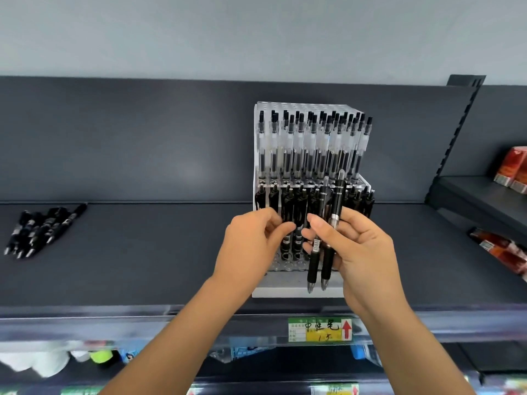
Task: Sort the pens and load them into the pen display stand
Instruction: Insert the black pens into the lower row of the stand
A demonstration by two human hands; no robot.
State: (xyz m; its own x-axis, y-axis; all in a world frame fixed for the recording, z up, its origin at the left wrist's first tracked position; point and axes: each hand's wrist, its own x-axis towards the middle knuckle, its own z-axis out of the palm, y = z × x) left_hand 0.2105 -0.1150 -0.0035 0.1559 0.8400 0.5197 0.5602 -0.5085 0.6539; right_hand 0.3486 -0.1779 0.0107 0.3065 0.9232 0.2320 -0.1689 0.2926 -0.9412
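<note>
A white tiered pen display stand (296,290) stands on the dark shelf. Its upper tier holds several clear pens (310,146); its lower tier holds several black pens (291,206). My right hand (362,252) grips two black pens (325,246) upright in front of the stand, tips pointing down. My left hand (251,246) is at the lower tier's left side, its fingers curled at a black pen there; what they pinch is partly hidden. A loose pile of black pens (40,229) lies on the shelf at far left.
The dark shelf (142,266) runs wide between pile and stand. A price label (319,329) sits on its front rail. Red packets (510,169) lie on the neighbouring shelves at right. A lower shelf holds blurred goods (57,360).
</note>
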